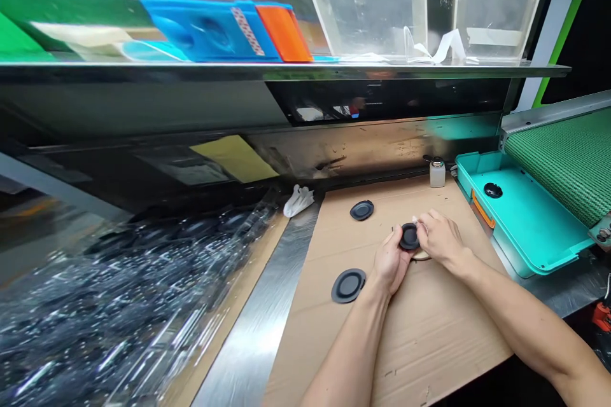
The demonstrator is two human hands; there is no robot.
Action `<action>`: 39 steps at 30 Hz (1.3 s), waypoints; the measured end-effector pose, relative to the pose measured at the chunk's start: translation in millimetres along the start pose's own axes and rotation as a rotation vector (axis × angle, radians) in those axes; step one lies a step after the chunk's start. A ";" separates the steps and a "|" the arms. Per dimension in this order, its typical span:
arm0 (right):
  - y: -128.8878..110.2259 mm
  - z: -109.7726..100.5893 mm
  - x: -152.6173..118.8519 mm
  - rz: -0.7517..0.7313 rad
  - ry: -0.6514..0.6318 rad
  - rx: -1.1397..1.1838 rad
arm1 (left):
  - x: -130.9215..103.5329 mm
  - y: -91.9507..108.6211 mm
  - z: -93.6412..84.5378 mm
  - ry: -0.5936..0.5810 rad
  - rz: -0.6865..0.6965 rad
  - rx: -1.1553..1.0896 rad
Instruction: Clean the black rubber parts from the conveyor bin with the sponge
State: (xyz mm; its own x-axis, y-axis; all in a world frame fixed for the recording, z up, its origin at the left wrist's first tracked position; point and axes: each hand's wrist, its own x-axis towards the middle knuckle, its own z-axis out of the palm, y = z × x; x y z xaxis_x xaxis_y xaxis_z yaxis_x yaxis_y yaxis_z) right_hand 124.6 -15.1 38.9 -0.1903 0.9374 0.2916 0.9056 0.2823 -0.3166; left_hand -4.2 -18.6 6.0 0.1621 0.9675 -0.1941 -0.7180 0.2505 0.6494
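Two bare hands meet over a flat brown cardboard sheet (344, 343), with a small round black disc with a raised rim (409, 236) between them. The fingers of the left hand (392, 261) are clamped on the disc, thumb along its near left edge. The fingers of the right hand (440, 236) are curled in close together at the disc's right edge, where a small white bit (415, 219) shows at their tips; whether they pinch that bit or the rim, I cannot tell. Just below the fingers, a pale beige round piece (422, 255) lies partly hidden. To the left of the fingers and a little beyond them, a dark oval piece with a raised ring (361, 210) rests on the cardboard; nearer the body, left of the left wrist, lies a larger grey-black round piece (348, 285). Beyond the right fingers stands a small whitish bottle with a dark top (437, 173). Well to their right, a shallow teal plastic tray with an orange latch (539, 222) holds a glossy black round part (492, 191). Far left of the fingers, clear plastic packaging (143, 305) covers dark pieces.
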 end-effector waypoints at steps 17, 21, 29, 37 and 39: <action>6.2 1.2 -4.7 -0.001 -0.070 0.081 | 3.1 23.9 -2.9 0.120 -0.043 -0.113; 23.7 0.5 4.2 0.060 0.065 0.303 | 0.1 35.6 -4.8 0.092 -0.073 -0.176; 24.2 -6.9 6.0 0.025 0.110 0.466 | -12.5 45.6 9.7 0.037 -0.203 -0.216; 13.5 -20.8 2.6 -0.242 0.018 0.426 | -12.3 42.6 11.6 0.107 -0.394 0.081; 10.3 -18.7 0.6 -0.251 -0.044 0.372 | -12.3 38.7 12.0 0.087 -0.374 0.128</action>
State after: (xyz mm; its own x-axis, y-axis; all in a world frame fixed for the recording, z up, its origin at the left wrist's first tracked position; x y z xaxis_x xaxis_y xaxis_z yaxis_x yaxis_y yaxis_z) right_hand 140.9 -15.4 52.8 -0.4098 0.8360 0.3649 0.6329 0.5487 -0.5463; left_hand -25.8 -20.4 42.3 0.3344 0.8035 -0.4925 -0.5291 0.5925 0.6075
